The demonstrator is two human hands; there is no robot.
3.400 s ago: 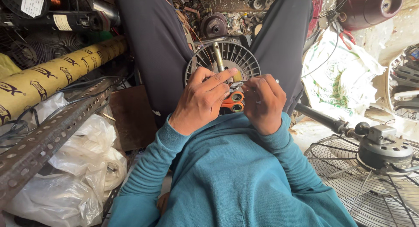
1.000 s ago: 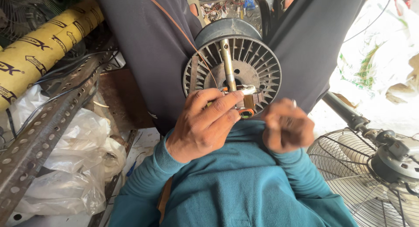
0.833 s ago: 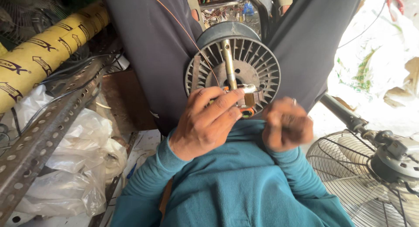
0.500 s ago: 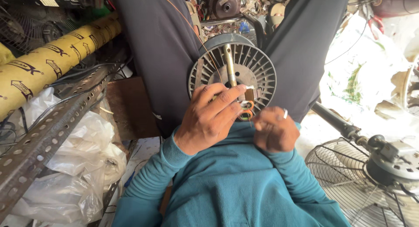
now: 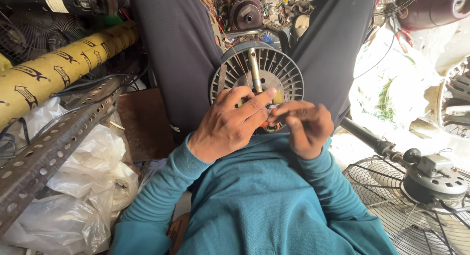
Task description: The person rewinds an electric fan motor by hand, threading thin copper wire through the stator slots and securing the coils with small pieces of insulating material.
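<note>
While both hands work at the lap, the fan motor sits upright between the thighs, its finned round housing facing the camera and its metal shaft pointing up and away. Left hand lies over the lower front of the motor, fingers extended and pressed together, fingertips at the base of the shaft beside a small yellowish part. An orange-handled tool shows just below, in the gap between both hands; which hand grips it: cannot tell. Right hand is just beside the left, touching the motor's lower right edge, fingers curled with forefinger and thumb reaching toward the left fingertips; whether they pinch anything: cannot tell, view blurred.

Vs. frame approx. half a sec earlier: right hand sat lower and clenched as a fist, apart from the motor face; now raised, fingers loosened and brought up to the left fingertips. Left hand posn. unchanged. Motor in same place.

Surroundings: perforated steel angle bar and white plastic bags at left, yellow printed roll upper left, wire fan guard with motor head lower right.
</note>
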